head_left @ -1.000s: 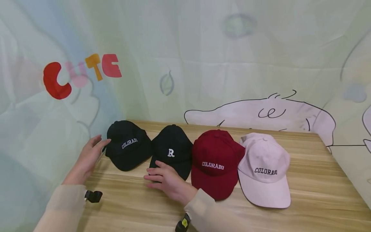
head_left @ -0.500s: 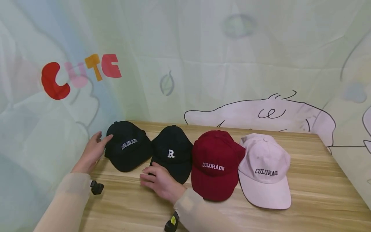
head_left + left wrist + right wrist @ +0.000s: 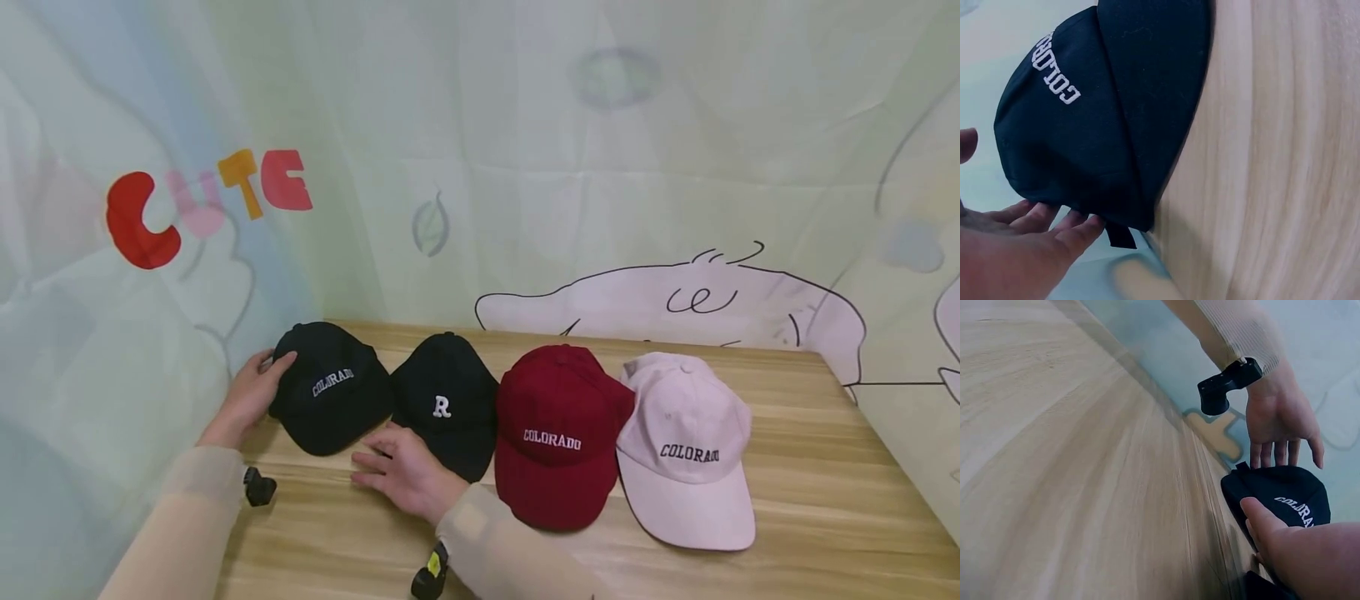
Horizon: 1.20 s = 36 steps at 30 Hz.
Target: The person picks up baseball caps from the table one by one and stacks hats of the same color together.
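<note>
A black cap (image 3: 330,421) lettered COLORADO lies at the far left of a row of caps, brim toward me. My left hand (image 3: 251,393) is at its left side. In the left wrist view, the straight fingers (image 3: 1082,236) touch the cap's back edge, close to a dangling strap (image 3: 1120,236), while the thumb stands apart. My right hand (image 3: 408,477) is held with fingers spread, between that cap's brim and a second black cap (image 3: 450,375) bearing a white R. It grips nothing, and its forearm passes in front of the table.
Right of the R cap lie a dark red cap (image 3: 558,492) and a pale pink cap (image 3: 693,512), both lettered COLORADO and touching. The wooden table (image 3: 817,467) meets a printed cloth (image 3: 525,225) at the back and left.
My left hand has moved right, closer in against the left black cap. The right hand has drifted left, away from the R cap's brim. The view has tilted slightly; the caps stay put.
</note>
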{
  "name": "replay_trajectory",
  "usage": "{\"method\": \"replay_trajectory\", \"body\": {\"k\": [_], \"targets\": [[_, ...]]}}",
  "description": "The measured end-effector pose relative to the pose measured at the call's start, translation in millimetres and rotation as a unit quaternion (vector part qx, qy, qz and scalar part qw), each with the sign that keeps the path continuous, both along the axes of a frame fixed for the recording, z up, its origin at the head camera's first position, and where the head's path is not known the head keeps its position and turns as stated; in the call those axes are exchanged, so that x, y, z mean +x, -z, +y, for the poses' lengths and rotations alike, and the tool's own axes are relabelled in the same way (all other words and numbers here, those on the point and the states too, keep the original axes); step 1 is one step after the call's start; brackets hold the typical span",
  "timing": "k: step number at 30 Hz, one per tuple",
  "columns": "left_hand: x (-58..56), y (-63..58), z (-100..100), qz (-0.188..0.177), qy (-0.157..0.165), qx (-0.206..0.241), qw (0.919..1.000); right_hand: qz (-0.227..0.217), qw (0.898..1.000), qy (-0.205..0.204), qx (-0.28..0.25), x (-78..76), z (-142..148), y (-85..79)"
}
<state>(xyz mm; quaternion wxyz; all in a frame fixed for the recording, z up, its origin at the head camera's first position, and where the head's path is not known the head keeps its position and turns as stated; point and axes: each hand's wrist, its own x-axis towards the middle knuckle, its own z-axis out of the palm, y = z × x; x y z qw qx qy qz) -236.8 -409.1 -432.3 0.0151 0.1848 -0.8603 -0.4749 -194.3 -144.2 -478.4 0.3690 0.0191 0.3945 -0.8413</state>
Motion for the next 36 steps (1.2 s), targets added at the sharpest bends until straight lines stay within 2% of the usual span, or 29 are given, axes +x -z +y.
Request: {"method": "replay_trajectory", "body": {"k": [8,15,20,26,31,36], "targets": [[-2.5,-4.0,2,0.016,-0.023,0.013,0.9995,-0.023,0.999,-0.007,-0.034,-6.3,1,3.6],[-2.0,-10.0,1,0.012,-0.036,0.099,0.9943,-0.034,0.998,-0.019,-0.052,-5.4,6,5.7],[3.7,-22.0,2,0.031,-0.044,0.115,0.9919,-0.028,0.997,-0.027,-0.059,-5.0,8,3.0],[13.2,-41.0,8,0.038,-0.078,0.119,0.9891,-0.025,0.996,-0.047,-0.069,-4.0,13,-2.0],[18.6,-56.2,13,0.081,-0.080,0.180,0.9770,0.000,0.993,-0.082,-0.081,-0.3,20,-7.4],[22.8,-66.2,19,0.138,-0.055,0.238,0.9600,0.023,0.989,-0.117,-0.089,4.7,27,-14.7]]}}
